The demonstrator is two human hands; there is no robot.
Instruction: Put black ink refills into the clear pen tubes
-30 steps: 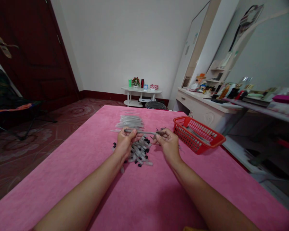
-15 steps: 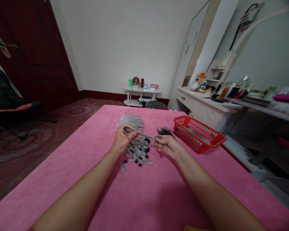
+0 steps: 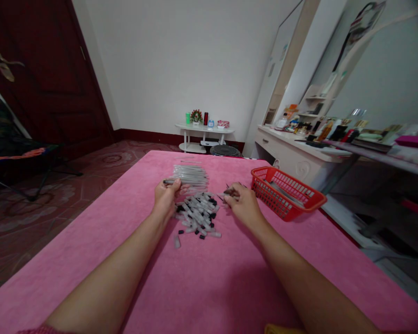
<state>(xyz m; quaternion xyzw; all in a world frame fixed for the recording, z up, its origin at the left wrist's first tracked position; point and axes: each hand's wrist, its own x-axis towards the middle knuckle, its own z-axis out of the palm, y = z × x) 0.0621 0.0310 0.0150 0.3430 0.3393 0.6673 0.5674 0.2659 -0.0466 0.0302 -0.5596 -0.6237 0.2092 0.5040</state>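
My left hand (image 3: 166, 195) is closed around a clear tube, a pen barrel, at the near end of a row of clear barrels (image 3: 190, 175) on the pink table (image 3: 209, 273). My right hand (image 3: 241, 202) rests with fingers pinched at a small bunch of thin black refills (image 3: 230, 190). Whether it grips one I cannot make out. Between the hands lies a heap of short clear caps with black ends (image 3: 197, 215). One loose cap (image 3: 177, 242) lies nearer to me.
A red plastic basket (image 3: 286, 192) with a few finished pens stands at the right of the table. Beyond are a white dresser (image 3: 299, 157) with cosmetics, a small white side table (image 3: 204, 134), a dark door (image 3: 38, 79) and a folding chair (image 3: 10, 157).
The hands were joined on one barrel with a refill going in. They have parted: the left moved out to the row of barrels, the right down to the black refills.
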